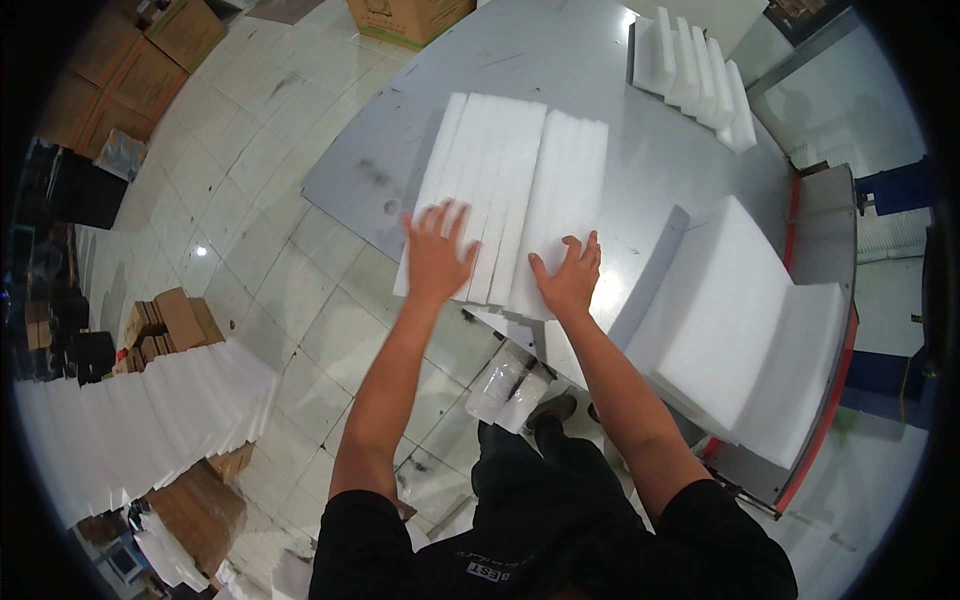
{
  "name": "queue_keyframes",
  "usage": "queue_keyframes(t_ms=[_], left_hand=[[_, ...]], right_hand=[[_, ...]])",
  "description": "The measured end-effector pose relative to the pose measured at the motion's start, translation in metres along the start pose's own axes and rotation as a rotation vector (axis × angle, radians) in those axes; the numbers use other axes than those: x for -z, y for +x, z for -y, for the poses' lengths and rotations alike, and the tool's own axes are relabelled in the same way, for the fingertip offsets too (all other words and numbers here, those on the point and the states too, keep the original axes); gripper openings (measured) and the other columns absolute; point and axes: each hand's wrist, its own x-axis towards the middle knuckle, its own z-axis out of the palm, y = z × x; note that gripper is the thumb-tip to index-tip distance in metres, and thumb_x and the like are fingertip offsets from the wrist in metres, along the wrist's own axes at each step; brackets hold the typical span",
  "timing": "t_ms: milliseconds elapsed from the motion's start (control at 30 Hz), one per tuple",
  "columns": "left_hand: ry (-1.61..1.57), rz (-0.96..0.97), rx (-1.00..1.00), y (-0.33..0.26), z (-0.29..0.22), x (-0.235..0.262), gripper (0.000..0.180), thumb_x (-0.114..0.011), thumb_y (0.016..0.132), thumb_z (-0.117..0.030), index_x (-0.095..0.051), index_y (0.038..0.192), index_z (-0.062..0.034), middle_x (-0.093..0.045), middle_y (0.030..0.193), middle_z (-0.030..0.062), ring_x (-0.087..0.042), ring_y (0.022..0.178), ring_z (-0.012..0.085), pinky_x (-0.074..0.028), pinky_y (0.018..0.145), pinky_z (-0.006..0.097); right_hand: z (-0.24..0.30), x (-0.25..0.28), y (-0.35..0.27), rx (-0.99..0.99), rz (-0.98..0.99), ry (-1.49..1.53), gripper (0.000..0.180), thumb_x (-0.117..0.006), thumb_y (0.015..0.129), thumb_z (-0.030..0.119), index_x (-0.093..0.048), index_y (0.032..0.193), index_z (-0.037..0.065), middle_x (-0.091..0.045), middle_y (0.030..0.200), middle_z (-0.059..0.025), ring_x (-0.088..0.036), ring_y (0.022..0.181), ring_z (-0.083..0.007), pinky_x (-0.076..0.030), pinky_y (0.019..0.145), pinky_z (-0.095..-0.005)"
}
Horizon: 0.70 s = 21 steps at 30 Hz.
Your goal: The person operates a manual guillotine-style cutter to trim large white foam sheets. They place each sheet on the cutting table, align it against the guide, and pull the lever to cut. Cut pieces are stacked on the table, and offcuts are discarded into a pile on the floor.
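Note:
White foam strips stand side by side in two bunches near the front edge of the grey table (360,170). The left bunch of foam strips (490,165) leans against the right bunch of foam strips (572,180) at the near end, with a narrow gap farther up. My left hand (437,262) rests on the left bunch, fingers spread, near its outer side. On the near end of the right bunch lies my right hand (568,282), thumb and fingers apart and slightly bent. Neither hand is wrapped around a strip.
Large white foam blocks (725,310) lie at the table's right. More foam strips (690,75) stand at the far right. A cardboard box (410,18) sits beyond the table. Stacked foam sheets (150,420) and cartons (180,318) occupy the floor at left.

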Motion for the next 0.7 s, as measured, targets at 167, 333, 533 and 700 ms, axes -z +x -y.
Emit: queue_keyframes(t_ms=[167, 333, 533, 700], left_hand=[[-0.056, 0.04, -0.082, -0.026, -0.052, -0.022, 0.057, -0.06, 0.095, -0.046, -0.061, 0.137, -0.0068, -0.05, 0.148, 0.0111, -0.038, 0.141, 0.0336, -0.009, 0.122, 0.065], [-0.08, 0.051, -0.106, -0.03, -0.065, -0.032, 0.062, -0.056, 0.097, -0.05, -0.06, 0.137, -0.0022, -0.052, 0.148, 0.0114, -0.032, 0.148, 0.0325, -0.006, 0.121, 0.065], [-0.081, 0.065, -0.102, -0.028, -0.061, -0.026, 0.061, -0.058, 0.096, -0.049, -0.059, 0.138, -0.005, -0.053, 0.148, 0.0079, -0.031, 0.149, 0.0331, -0.003, 0.117, 0.072], [-0.137, 0.192, -0.13, -0.027, -0.049, -0.019, 0.061, -0.059, 0.095, -0.048, -0.056, 0.143, -0.01, -0.048, 0.153, 0.006, -0.028, 0.151, 0.0348, -0.001, 0.113, 0.078]], right_hand=[[0.003, 0.004, 0.0, 0.008, -0.002, 0.001, 0.071, -0.077, 0.082, 0.047, -0.052, 0.133, 0.005, -0.025, 0.157, -0.0349, -0.026, 0.145, -0.0507, -0.03, 0.114, -0.0581], [0.001, -0.002, 0.0, 0.02, -0.001, 0.016, 0.073, -0.075, 0.083, 0.048, -0.05, 0.136, 0.005, -0.023, 0.157, -0.0348, -0.023, 0.145, -0.0541, -0.027, 0.115, -0.0612], [0.001, -0.001, 0.0, 0.03, -0.007, -0.001, 0.074, -0.075, 0.083, 0.048, -0.049, 0.137, 0.005, -0.023, 0.157, -0.0348, -0.024, 0.144, -0.0544, -0.028, 0.115, -0.0613], [0.007, 0.002, -0.001, 0.017, -0.011, -0.018, 0.072, -0.077, 0.082, 0.047, -0.051, 0.134, 0.005, -0.025, 0.157, -0.0341, -0.027, 0.144, -0.0517, -0.03, 0.114, -0.0584]])
